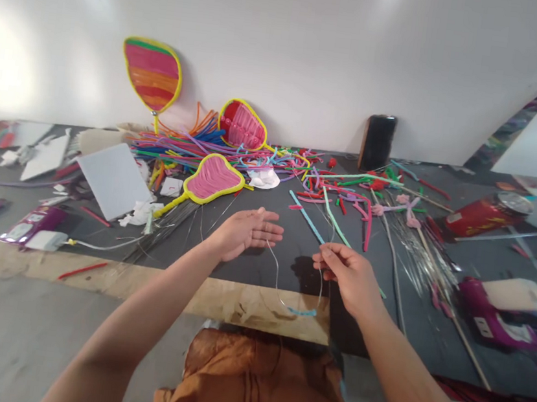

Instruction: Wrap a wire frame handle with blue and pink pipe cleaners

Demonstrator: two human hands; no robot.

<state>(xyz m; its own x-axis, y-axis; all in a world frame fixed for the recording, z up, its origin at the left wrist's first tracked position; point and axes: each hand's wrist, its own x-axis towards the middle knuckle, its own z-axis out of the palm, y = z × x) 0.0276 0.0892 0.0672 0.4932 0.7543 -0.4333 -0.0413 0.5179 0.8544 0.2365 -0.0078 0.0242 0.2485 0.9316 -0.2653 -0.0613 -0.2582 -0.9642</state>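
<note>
A thin wire [277,277] hangs in a U shape between my two hands, with a short piece of light blue pipe cleaner [301,311] wound around its lowest part. My right hand [345,272] pinches one end of the wire between thumb and fingers. Flat and stretched out, the fingers of my left hand [252,231] are beside the wire's other end; whether they touch it I cannot tell. Beyond my hands, a blue pipe cleaner [306,216] and a mint green one [333,212] lie on the dark table [272,208]. A pink, yellow-edged paddle shape [213,180] lies past my left hand.
Two more yellow-edged paddles, one striped [151,76] and one red-pink [242,125], lean at the wall. A phone [377,142] stands upright there. Loose pipe cleaners [177,149] crowd the back. At right are a red can [487,215] and a purple glue gun [499,314].
</note>
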